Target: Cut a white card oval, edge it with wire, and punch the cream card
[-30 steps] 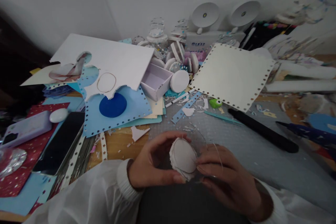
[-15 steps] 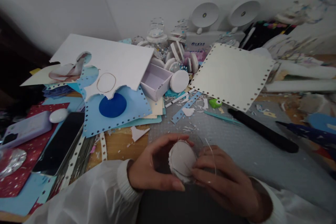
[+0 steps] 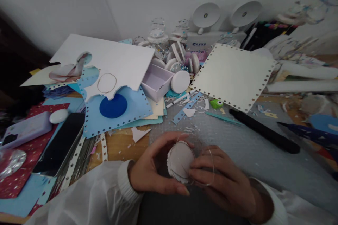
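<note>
Curled round the rough edge of a white foam disc (image 3: pixel 177 160) is my left hand (image 3: pixel 151 168), thumb along the bottom and fingers at the top. A thin wire (image 3: pixel 213 168) bends in loops across the disc's face and out over the knuckles of my right hand (image 3: pixel 224 177). The fingers of that hand are pinched together on the wire at the disc's right edge. Its fingertips touch the disc, and the exact grip is partly hidden. Both hands are just above the near edge of a grey cutting mat (image 3: pixel 266 168).
Paper scraps (image 3: pixel 189 112), a green punch (image 3: pixel 216 103) and a black-handled tool (image 3: pixel 265 132) lie beyond the hands. A lilac box (image 3: pixel 156 93) stands by more white discs (image 3: pixel 180 81). White board (image 3: pixel 118 56) overlaps blue paper (image 3: pixel 92 123) at left, near a phone (image 3: pixel 59 144).
The foam disc has shifted slightly left and turned to face me more. My right hand has moved a little left with it, and the wire loops have changed shape.
</note>
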